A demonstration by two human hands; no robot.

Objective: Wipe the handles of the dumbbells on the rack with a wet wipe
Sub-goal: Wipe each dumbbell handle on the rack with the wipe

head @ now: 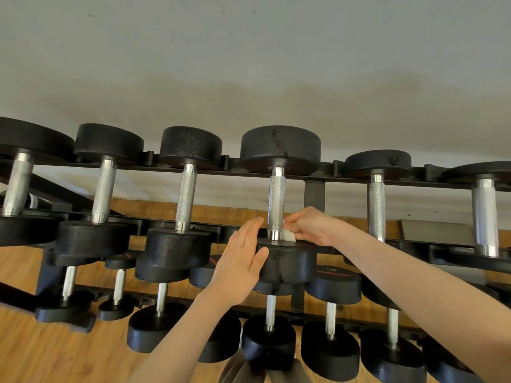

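I see the wet wipe bunched white at the foot of the knurled handle, just past centre toward four o'clock, pinched in my right hand and pressed to the handle's right side, where I judge it can rub up the grip. My left hand lies flat, fingers straight, against the near weight head at its nine o'clock, likely steadying the dumbbell so it won't roll. The hands sit close, one either side of the handle. Outward, the rack carries more dumbbells from nine to three o'clock.
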